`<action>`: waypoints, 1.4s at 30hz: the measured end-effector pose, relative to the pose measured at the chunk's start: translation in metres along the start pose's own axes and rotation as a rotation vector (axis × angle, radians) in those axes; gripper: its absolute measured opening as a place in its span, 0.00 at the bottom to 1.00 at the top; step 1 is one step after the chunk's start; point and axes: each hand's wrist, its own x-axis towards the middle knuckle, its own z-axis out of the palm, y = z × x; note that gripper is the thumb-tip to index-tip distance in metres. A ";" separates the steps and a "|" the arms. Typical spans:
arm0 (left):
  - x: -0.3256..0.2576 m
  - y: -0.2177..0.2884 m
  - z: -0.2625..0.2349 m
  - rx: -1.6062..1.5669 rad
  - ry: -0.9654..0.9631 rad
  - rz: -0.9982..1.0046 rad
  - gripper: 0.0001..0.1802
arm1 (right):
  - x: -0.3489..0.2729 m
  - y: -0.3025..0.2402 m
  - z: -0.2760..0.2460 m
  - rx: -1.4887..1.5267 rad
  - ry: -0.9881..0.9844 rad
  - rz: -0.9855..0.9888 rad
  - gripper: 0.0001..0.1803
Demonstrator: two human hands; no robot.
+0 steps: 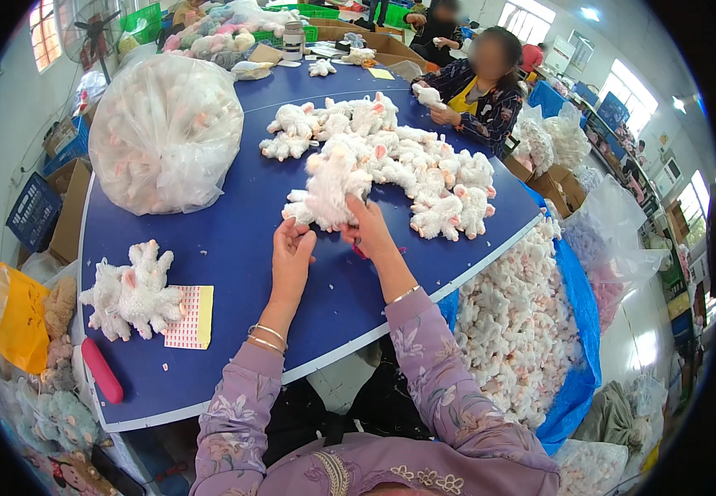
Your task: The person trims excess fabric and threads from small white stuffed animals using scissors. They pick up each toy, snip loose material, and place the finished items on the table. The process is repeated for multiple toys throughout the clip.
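My right hand grips a fluffy white plush toy by its lower edge, holding it up off the blue table. Just below that toy, my left hand has its fingers loosely curled, thumb apart, the fingertips by a small pale paw. Part of a thin magenta object shows under my right hand; its kind cannot be made out. Behind the held toy spreads a heap of similar white plush toys with pink ears. More white plush toys lie at the table's left.
A large clear bag of plush toys stands far left. Near the left edge are a sticker sheet and a pink oblong case. A blue-lined container of plush toys stands right. Across the table, a co-worker holds a white toy.
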 end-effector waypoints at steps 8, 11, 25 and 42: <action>-0.006 0.000 -0.003 -0.006 -0.119 -0.001 0.27 | -0.023 0.007 0.002 -0.258 -0.245 0.270 0.16; -0.002 -0.002 -0.008 -0.063 -0.043 -0.040 0.26 | -0.024 0.007 0.012 -0.177 -0.120 0.163 0.13; -0.002 0.008 -0.001 -0.151 0.161 0.056 0.18 | -0.018 0.020 0.006 -0.255 -0.107 0.100 0.11; 0.007 0.027 -0.031 0.041 0.109 -0.100 0.15 | -0.036 -0.013 0.008 0.140 -0.087 0.012 0.09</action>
